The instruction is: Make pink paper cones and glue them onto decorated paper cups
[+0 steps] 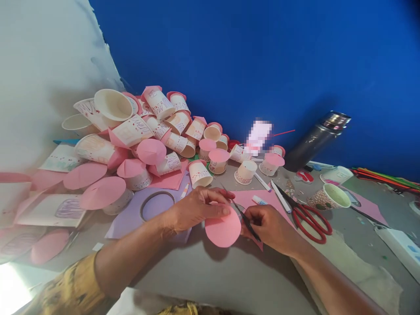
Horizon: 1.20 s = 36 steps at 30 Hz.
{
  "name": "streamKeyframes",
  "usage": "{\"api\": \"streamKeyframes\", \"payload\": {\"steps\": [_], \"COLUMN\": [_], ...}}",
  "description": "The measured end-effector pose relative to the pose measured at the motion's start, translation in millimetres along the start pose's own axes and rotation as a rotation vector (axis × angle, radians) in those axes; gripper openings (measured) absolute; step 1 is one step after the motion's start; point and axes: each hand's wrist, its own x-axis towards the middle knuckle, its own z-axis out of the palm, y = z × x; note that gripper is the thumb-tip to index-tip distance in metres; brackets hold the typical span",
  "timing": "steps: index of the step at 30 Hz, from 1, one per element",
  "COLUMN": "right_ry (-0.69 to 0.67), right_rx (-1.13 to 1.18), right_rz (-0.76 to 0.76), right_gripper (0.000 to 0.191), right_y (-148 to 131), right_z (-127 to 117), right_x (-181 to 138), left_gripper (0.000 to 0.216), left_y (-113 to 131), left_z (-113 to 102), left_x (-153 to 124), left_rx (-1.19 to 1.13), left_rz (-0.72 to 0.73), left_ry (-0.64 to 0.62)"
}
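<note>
A round pink paper disc [222, 227] is pinched by its upper edge between the thumb and fingers of my left hand [200, 208]. My right hand [267, 227] is closed around a small pair of dark scissors [251, 228], whose blades point up and left along the disc's right edge. Under and behind my hands lies a sheet of pink paper [244, 197], with a glue stick [259, 200] on it. Left of my left hand, a roll of tape [141, 209] rests on purple paper [123, 223].
Many decorated paper cups [131, 131] with pink paper tops are heaped at the left. Red-handled scissors [315, 225], a black flask [311, 142], a patterned cup [330, 197] and a white power strip [398, 249] stand or lie at the right. A blue wall [262, 57] rises behind.
</note>
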Motion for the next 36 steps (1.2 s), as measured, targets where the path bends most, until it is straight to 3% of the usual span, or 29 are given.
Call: {"api": "streamKeyframes", "payload": {"steps": [6, 13, 15, 18, 21, 23, 36], "right_ry": [-0.289, -0.513, -0.445, -0.16, 0.166, 0.273, 0.26], "right_rx": [0.272, 0.447, 0.437, 0.351, -0.007, -0.234, -0.754], "right_rz": [-0.107, -0.169, -0.174, -0.154, -0.054, 0.001, -0.04], "right_gripper": [0.036, 0.038, 0.035, 0.017, 0.006, 0.008, 0.021], "right_y": [-0.2, 4.1, 3.5, 2.6, 2.6, 2.6, 3.4], "right_z": [3.6, -11.6, -11.3, -7.5, -6.7, -7.9, 2.5], "right_x": [0.1, 3.9, 4.7, 7.9, 11.1, 11.5, 8.1], "left_gripper": [0.019, 0.017, 0.015, 0.013, 0.021, 0.028, 0.025], "left_y": [-10.8, -6.9, -6.2, -10.4, -17.6, -20.1, -20.2], "left_z": [16.5, 17.2, 18.1, 21.2, 21.8, 19.6, 13.7], "left_x": [-4.4, -6.4, -6.1, -3.2, 1.8, 4.6, 12.3], "left_rx": [-0.319, -0.414, -0.434, -0.352, -0.093, 0.066, 0.227], "left_rz": [-0.006, 0.092, 0.099, 0.051, 0.04, 0.048, -0.009], "left_ry": [-0.25, -0.222, -0.159, 0.0, 0.277, 0.39, 0.396]}}
